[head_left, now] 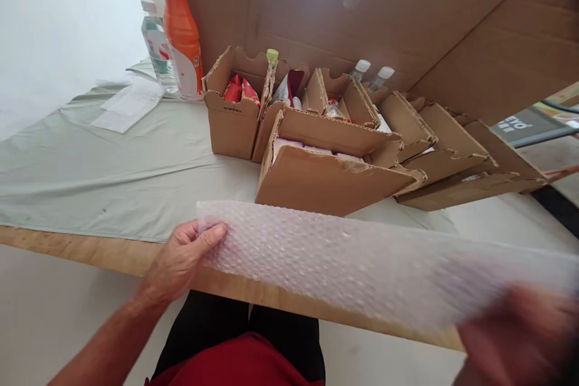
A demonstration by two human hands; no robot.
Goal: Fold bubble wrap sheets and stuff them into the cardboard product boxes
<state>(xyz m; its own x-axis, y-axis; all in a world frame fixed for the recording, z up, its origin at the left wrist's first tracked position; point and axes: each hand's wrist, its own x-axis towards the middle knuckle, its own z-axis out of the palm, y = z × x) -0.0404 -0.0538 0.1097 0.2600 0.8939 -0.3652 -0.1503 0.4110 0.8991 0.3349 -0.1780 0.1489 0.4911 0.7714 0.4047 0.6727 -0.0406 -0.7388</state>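
A long strip of clear bubble wrap [316,253] is stretched between my two hands, above the table's front edge. My left hand [187,253] pinches its left end, with the thumb on top and the fingers behind the sheet. At the far right, my right hand [520,325] is smeared by motion. It lies against the lower right part of the wrap, and some of its fingers show dimly through the sheet. Just beyond the strip stands a cardboard bin [335,184] with purple-and-white packs inside.
More cardboard bins [233,126] line the back, holding red packets [239,90] and bottles. An orange bottle [181,36] and a clear bottle [158,48] stand at back left, near a folded bubble wrap piece [129,105]. A tall cardboard panel [307,18] rises behind.
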